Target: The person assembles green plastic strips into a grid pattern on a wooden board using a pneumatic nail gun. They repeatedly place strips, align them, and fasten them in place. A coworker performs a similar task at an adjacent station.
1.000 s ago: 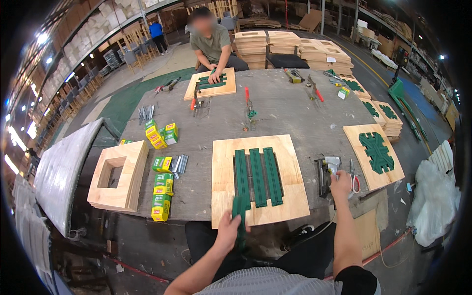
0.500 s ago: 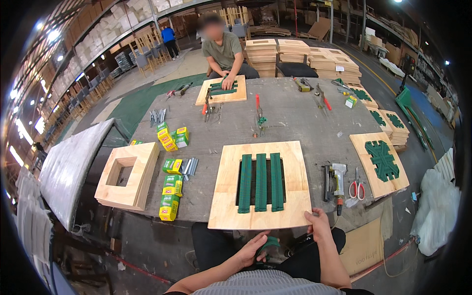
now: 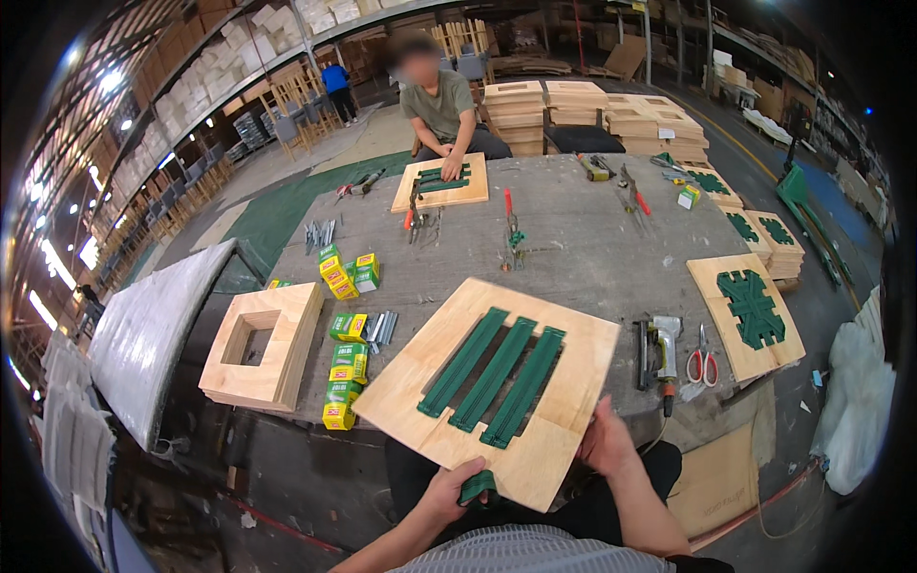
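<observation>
A square plywood board (image 3: 564,411) carrying three green strips (image 3: 494,374) is turned at an angle and overhangs the near edge of the work table (image 3: 573,258). My right hand (image 3: 606,441) grips its near right edge. My left hand (image 3: 456,491) is under its near corner, closed on the end of a green strip (image 3: 478,487) that hangs below the board.
Left of the board lie green and yellow boxes (image 3: 347,358), metal staple strips (image 3: 380,328) and a stack of square wooden frames (image 3: 258,346). A staple gun (image 3: 663,350) and red scissors (image 3: 704,360) lie to the right, by a board with a green lattice (image 3: 748,307). A person (image 3: 442,105) works opposite.
The board has been turned from square-on to a diagonal and pulled toward me. My right hand moved from the tools to the board's edge; my left hand stayed low on the green strip.
</observation>
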The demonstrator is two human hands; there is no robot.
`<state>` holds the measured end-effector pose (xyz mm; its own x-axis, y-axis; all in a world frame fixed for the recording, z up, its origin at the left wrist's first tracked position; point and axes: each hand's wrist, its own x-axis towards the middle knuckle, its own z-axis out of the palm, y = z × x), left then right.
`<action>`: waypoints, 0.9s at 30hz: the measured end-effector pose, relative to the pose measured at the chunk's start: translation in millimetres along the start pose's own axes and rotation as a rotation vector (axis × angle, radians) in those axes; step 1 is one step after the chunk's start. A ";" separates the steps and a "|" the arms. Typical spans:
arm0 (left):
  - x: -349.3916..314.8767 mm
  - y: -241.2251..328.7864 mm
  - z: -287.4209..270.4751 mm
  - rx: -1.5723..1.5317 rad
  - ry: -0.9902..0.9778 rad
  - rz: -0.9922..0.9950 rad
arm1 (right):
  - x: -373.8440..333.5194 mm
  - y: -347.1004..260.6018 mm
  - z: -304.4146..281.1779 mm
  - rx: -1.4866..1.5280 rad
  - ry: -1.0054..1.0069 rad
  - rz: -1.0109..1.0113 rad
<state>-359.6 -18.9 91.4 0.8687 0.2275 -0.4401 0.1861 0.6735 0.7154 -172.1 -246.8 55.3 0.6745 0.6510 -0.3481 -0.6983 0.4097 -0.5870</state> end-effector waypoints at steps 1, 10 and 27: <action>3.7 2.0 -13.7 0.022 0.005 -0.007 | 6.1 -12.2 2.0 0.049 0.052 -0.018; 44.2 43.6 -47.0 -0.036 -0.083 0.007 | 17.9 -0.5 -3.9 0.189 0.180 -0.249; 50.2 -25.1 -76.4 0.394 0.231 0.323 | 39.1 74.0 -38.5 -0.186 0.204 0.292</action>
<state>-355.7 29.3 9.9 0.7947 0.5573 -0.2405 0.1229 0.2402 0.9629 -188.2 -215.7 -29.9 0.5013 0.5747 -0.6468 -0.8248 0.0914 -0.5580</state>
